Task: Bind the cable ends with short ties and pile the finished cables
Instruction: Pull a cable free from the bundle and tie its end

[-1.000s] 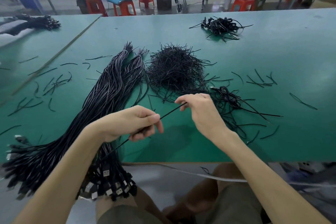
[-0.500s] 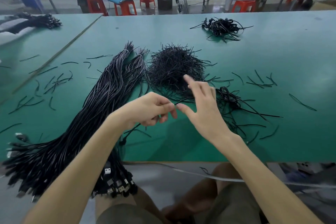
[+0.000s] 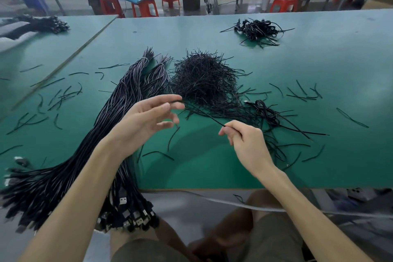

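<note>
- While the right hand [image 3: 246, 142] pinches the near end of a thin black strand [image 3: 203, 115], its grip narrow, the task looks to be at an early stage. By its length I judge the strand to be a short tie, and it is not yet wrapped round anything.
- The left hand [image 3: 146, 119] hovers at nine o'clock of the strand, its grip wide, fingers spread and holding nothing. One fingertip is at the strand's far end, but I cannot tell whether it touches.
- Done: a small pile of finished cables [image 3: 257, 30] lies well apart at one o'clock on the worktop [image 3: 319, 59]. A single coiled cable [image 3: 265, 112] rests near the right hand at two o'clock. Whether it is tied I cannot tell.
- Left: a thick bundle of loose cables [image 3: 70, 172] runs from eleven o'clock down to seven o'clock and over the near edge. It far outnumbers the pile.
- The heap of ties [image 3: 204, 78] at twelve o'clock is large, so supply is ample.
</note>
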A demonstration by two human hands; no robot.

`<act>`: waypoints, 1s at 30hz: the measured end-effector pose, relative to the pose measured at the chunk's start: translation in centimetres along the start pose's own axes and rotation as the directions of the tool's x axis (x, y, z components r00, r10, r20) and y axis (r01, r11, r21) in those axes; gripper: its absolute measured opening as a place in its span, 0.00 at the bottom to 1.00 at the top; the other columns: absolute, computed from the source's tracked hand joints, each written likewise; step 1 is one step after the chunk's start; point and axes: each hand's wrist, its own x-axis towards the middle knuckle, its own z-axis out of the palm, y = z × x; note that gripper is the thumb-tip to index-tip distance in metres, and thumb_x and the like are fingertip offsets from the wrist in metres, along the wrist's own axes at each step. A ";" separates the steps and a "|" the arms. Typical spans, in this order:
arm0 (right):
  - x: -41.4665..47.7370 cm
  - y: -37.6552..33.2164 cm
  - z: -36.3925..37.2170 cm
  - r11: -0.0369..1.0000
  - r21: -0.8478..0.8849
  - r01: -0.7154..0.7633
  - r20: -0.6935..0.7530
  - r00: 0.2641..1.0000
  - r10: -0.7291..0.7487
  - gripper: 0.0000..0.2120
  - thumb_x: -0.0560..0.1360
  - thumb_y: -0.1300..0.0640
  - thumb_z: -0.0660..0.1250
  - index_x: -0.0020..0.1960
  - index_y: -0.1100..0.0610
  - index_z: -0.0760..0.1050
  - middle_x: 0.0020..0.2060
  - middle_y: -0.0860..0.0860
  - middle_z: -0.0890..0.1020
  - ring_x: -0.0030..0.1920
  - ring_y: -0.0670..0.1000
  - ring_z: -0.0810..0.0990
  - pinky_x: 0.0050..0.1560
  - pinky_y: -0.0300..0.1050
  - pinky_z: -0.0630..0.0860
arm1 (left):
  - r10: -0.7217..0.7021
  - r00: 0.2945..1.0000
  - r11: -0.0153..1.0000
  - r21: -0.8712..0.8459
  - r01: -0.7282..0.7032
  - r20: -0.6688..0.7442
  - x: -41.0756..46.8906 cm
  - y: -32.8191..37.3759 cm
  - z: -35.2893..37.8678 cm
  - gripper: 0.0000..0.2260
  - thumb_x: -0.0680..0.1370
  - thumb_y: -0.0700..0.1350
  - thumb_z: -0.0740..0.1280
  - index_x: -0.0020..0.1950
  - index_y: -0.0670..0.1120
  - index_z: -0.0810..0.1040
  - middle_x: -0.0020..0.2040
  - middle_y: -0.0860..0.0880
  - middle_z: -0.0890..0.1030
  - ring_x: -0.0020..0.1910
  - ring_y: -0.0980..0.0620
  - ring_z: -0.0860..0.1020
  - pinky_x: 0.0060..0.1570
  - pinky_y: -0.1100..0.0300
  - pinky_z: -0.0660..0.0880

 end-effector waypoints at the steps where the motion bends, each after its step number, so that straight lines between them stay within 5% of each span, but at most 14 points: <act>1: -0.1 0.1 0.1 1.000 -0.002 0.002 0.013 1.000 -0.002 0.13 0.84 0.58 0.63 0.44 0.49 0.81 0.27 0.49 0.73 0.26 0.45 0.65 0.30 0.44 0.65 | -0.010 0.999 0.990 -0.140 0.004 -0.042 0.0 -0.4 0.0 0.15 0.82 0.41 0.66 0.67 0.43 0.80 0.58 0.47 0.83 0.47 0.52 0.81 0.49 0.60 0.80; 5: -0.7 0.0 0.5 0.998 -0.022 0.050 0.112 0.993 -0.047 0.11 0.84 0.59 0.63 0.46 0.51 0.81 0.29 0.37 0.76 0.28 0.44 0.69 0.34 0.37 0.65 | -0.091 0.978 0.881 -0.474 -0.009 -0.187 0.6 -1.7 1.0 0.13 0.83 0.49 0.63 0.57 0.46 0.85 0.48 0.51 0.79 0.44 0.55 0.78 0.46 0.62 0.78; 10: -1.6 -0.7 0.8 0.980 -0.160 0.115 0.270 0.961 -0.069 0.13 0.84 0.48 0.62 0.47 0.54 0.78 0.33 0.39 0.77 0.35 0.43 0.74 0.38 0.40 0.69 | -0.080 0.971 0.741 -0.665 -0.094 -0.226 1.4 -1.7 2.7 0.15 0.84 0.57 0.58 0.49 0.49 0.77 0.53 0.50 0.83 0.61 0.49 0.81 0.66 0.50 0.76; 13: -1.6 -1.7 1.0 0.962 -0.232 0.142 0.308 0.949 -0.066 0.17 0.83 0.43 0.61 0.46 0.55 0.76 0.33 0.45 0.76 0.36 0.46 0.73 0.40 0.47 0.71 | -0.086 0.989 0.597 -0.801 -0.049 -0.124 1.5 -1.3 3.8 0.16 0.84 0.57 0.60 0.48 0.48 0.78 0.38 0.54 0.74 0.37 0.58 0.76 0.43 0.62 0.80; 15: -1.7 -2.6 1.3 0.968 -0.216 0.126 0.313 0.948 -0.054 0.18 0.82 0.39 0.61 0.47 0.53 0.77 0.32 0.44 0.75 0.35 0.45 0.73 0.39 0.43 0.70 | -0.123 0.989 0.615 -0.788 0.014 -0.079 1.6 -1.1 4.4 0.18 0.84 0.59 0.59 0.44 0.47 0.78 0.33 0.55 0.63 0.29 0.58 0.61 0.26 0.64 0.67; 20: -2.1 -4.0 2.3 0.982 -0.142 0.125 0.303 0.950 -0.077 0.19 0.83 0.42 0.61 0.40 0.52 0.78 0.30 0.42 0.75 0.34 0.44 0.73 0.37 0.38 0.64 | -0.134 0.989 0.642 -0.766 0.037 -0.064 1.5 -1.0 5.0 0.20 0.85 0.59 0.58 0.43 0.48 0.78 0.35 0.55 0.60 0.30 0.57 0.59 0.27 0.63 0.63; 23: -1.8 -3.9 2.2 0.997 -0.036 0.064 0.288 0.956 -0.051 0.22 0.83 0.43 0.63 0.35 0.55 0.75 0.26 0.45 0.72 0.27 0.46 0.67 0.33 0.42 0.65 | -0.120 0.991 0.642 -0.757 0.124 0.061 0.5 -0.8 4.8 0.22 0.85 0.61 0.54 0.37 0.51 0.73 0.31 0.57 0.62 0.26 0.58 0.58 0.30 0.64 0.63; 26: -1.2 -3.9 1.2 0.993 -0.100 0.063 0.292 0.956 -0.031 0.31 0.79 0.35 0.64 0.32 0.59 0.66 0.25 0.48 0.68 0.27 0.48 0.61 0.31 0.49 0.65 | -0.127 0.964 0.795 -0.557 0.241 0.235 -1.1 0.0 4.3 0.25 0.85 0.62 0.55 0.31 0.52 0.66 0.25 0.57 0.61 0.22 0.56 0.56 0.30 0.62 0.60; 28: -0.7 -3.9 0.3 0.981 -0.182 0.061 0.300 0.954 -0.003 0.34 0.74 0.29 0.64 0.31 0.57 0.61 0.25 0.50 0.63 0.28 0.49 0.58 0.30 0.47 0.61 | -0.191 0.940 0.969 -0.096 0.226 0.283 -2.1 0.8 3.9 0.26 0.83 0.63 0.59 0.30 0.51 0.68 0.24 0.54 0.67 0.20 0.55 0.60 0.27 0.64 0.59; 30: -0.3 -4.2 -0.5 0.983 -0.175 0.061 0.284 0.959 -0.009 0.33 0.73 0.29 0.65 0.29 0.55 0.58 0.25 0.50 0.60 0.29 0.48 0.57 0.30 0.45 0.58 | -0.318 0.889 0.908 0.377 0.185 0.329 -2.7 1.1 4.4 0.24 0.84 0.61 0.59 0.34 0.48 0.73 0.29 0.47 0.80 0.20 0.51 0.70 0.23 0.63 0.63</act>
